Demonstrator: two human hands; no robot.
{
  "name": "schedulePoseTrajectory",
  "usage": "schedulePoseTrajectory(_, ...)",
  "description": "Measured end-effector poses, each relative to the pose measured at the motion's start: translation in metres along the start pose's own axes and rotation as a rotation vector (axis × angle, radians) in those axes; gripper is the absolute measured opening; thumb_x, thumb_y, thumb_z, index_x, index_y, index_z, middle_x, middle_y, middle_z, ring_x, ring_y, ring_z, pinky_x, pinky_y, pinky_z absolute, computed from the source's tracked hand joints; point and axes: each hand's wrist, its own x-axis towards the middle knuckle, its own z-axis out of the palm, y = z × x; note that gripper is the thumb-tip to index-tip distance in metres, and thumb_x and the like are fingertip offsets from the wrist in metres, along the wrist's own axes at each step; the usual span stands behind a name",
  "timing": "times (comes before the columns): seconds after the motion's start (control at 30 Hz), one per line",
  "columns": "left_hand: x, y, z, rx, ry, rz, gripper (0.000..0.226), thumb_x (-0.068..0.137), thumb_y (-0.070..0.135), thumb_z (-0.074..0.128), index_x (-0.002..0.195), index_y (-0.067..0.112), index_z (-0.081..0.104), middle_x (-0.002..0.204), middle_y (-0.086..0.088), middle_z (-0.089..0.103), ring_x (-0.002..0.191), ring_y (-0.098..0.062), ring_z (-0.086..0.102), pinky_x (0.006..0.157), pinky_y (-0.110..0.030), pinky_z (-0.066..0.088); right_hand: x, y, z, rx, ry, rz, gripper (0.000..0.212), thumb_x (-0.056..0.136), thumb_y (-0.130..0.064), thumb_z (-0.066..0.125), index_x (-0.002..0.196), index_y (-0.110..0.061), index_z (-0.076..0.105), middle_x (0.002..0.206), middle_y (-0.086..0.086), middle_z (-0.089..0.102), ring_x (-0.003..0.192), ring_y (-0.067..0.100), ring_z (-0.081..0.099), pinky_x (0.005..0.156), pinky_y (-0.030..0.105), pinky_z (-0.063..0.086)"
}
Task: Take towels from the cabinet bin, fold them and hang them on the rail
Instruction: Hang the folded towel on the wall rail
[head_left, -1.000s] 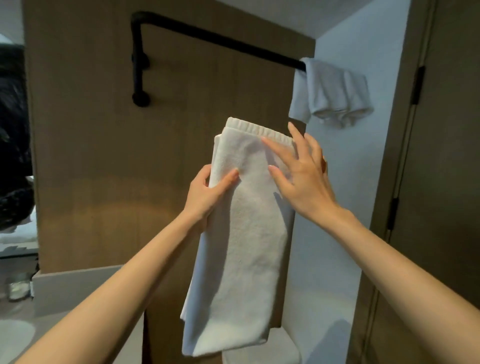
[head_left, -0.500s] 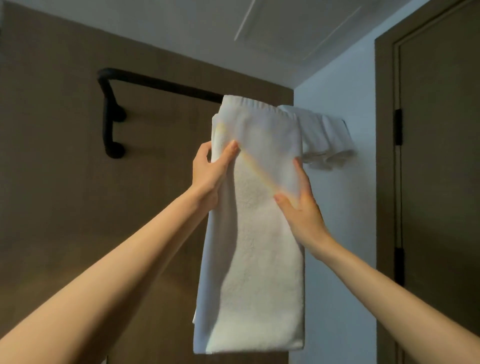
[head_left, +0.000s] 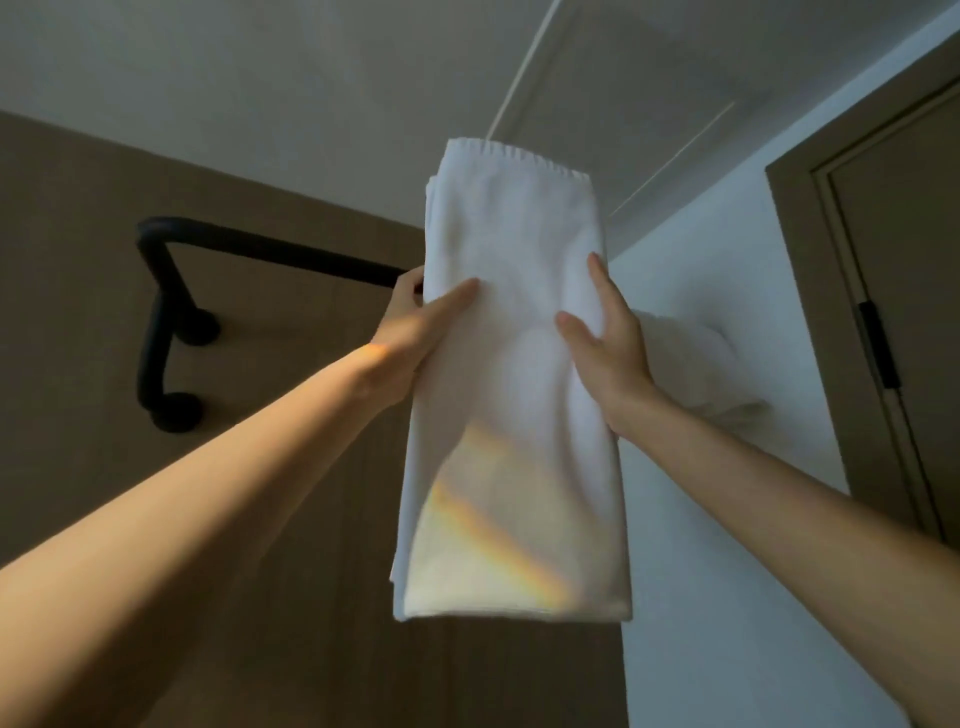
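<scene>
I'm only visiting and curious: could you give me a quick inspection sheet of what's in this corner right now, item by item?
Surface: nothing seen; no table or counter in view.
Job's things: folded white towel held upright in front of the black rail; second white towel bunched to its right, partly hidden.
Clutter: nothing seen.
Grips: left hand grips the folded towel's left edge, thumb in front; right hand holds its right edge.
Cables: nothing seen.
Surroundings: wood-panel wall carrying the rail, white wall, brown door at right, ceiling above.
</scene>
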Motion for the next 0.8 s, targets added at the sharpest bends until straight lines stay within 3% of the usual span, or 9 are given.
schedulePoseTrajectory(0.07, 0.006, -0.006, -0.003, 0.061, -0.013, -0.01, 0.07, 0.078, 0.041, 0.078, 0.136, 0.02, 0.044, 0.12, -0.001, 0.065, 0.095, -0.015, 0.07, 0.068, -0.028, 0.059, 0.022, 0.007, 0.005, -0.011, 0.016, -0.005, 0.065, 0.093, -0.004, 0.055, 0.15, -0.022, 0.031, 0.152, -0.003, 0.036, 0.137, 0.009, 0.035, 0.107, 0.014, 0.028)
schedulePoseTrajectory(0.17, 0.011, -0.015, -0.006, 0.163, -0.062, -0.044, 0.083, 0.069, 0.049, 0.082, 0.138, 0.034, 0.04, 0.121, 0.009, 0.063, 0.099, -0.015, 0.068, 0.078, -0.041, 0.059, 0.056, 0.017, 0.012, -0.032, 0.045, -0.011, 0.065, 0.09, -0.009, 0.059, 0.149, -0.024, 0.035, 0.149, 0.005, 0.041, 0.138, 0.017, 0.038, 0.114, 0.028, 0.03)
schedulePoseTrajectory(0.23, 0.016, -0.02, -0.007, 0.166, -0.064, -0.062, 0.092, 0.061, 0.051, 0.086, 0.139, 0.038, 0.039, 0.122, 0.008, 0.063, 0.098, -0.016, 0.069, 0.079, -0.046, 0.059, 0.078, 0.022, 0.015, -0.04, 0.045, 0.003, 0.064, 0.09, -0.011, 0.06, 0.148, -0.025, 0.037, 0.15, 0.001, 0.041, 0.138, 0.017, 0.038, 0.116, 0.031, 0.03)
schedulePoseTrajectory(0.33, 0.022, -0.026, -0.005, 0.098, 0.035, -0.011, 0.082, 0.072, 0.032, 0.084, 0.139, 0.033, 0.037, 0.109, 0.001, 0.066, 0.082, -0.015, 0.072, 0.067, -0.033, 0.061, 0.104, 0.031, 0.019, -0.053, 0.061, 0.061, 0.063, 0.088, -0.021, 0.061, 0.146, -0.035, 0.039, 0.148, -0.007, 0.043, 0.133, 0.018, 0.044, 0.113, 0.031, 0.034)
schedulePoseTrajectory(0.43, 0.033, -0.033, 0.002, 0.185, 0.149, 0.115, 0.073, 0.077, 0.026, 0.08, 0.135, 0.033, 0.037, 0.099, -0.003, 0.066, 0.074, -0.012, 0.069, 0.052, -0.018, 0.053, 0.121, 0.042, 0.023, -0.076, 0.047, 0.108, 0.062, 0.087, -0.027, 0.059, 0.144, -0.04, 0.038, 0.147, -0.006, 0.045, 0.13, 0.018, 0.046, 0.109, 0.026, 0.035)
schedulePoseTrajectory(0.53, 0.046, -0.042, 0.012, 0.289, 0.228, 0.197, 0.064, 0.077, 0.03, 0.08, 0.126, 0.04, 0.041, 0.105, -0.005, 0.066, 0.089, -0.02, 0.067, 0.073, -0.034, 0.059, 0.138, 0.054, 0.028, -0.058, 0.024, 0.07, 0.06, 0.09, -0.018, 0.06, 0.146, -0.028, 0.041, 0.149, -0.002, 0.042, 0.134, 0.016, 0.042, 0.099, 0.013, 0.03)
schedulePoseTrajectory(0.6, 0.053, -0.048, 0.019, 0.356, 0.265, 0.222, 0.065, 0.078, 0.032, 0.078, 0.13, 0.04, 0.041, 0.106, -0.003, 0.066, 0.092, -0.021, 0.067, 0.084, -0.042, 0.057, 0.148, 0.06, 0.03, -0.087, 0.026, 0.039, 0.058, 0.089, -0.014, 0.063, 0.144, -0.022, 0.045, 0.149, 0.002, 0.043, 0.134, 0.017, 0.042, 0.096, 0.011, 0.029)
schedulePoseTrajectory(0.8, 0.07, -0.061, 0.037, 0.48, 0.35, 0.303, 0.064, 0.083, 0.032, 0.073, 0.138, 0.04, 0.042, 0.088, 0.01, 0.058, 0.083, -0.007, 0.059, 0.078, -0.026, 0.05, 0.167, 0.084, 0.032, -0.239, 0.049, -0.034, 0.037, 0.089, -0.011, 0.063, 0.125, -0.019, 0.063, 0.137, 0.013, 0.038, 0.122, 0.025, 0.048, 0.09, 0.008, 0.026)
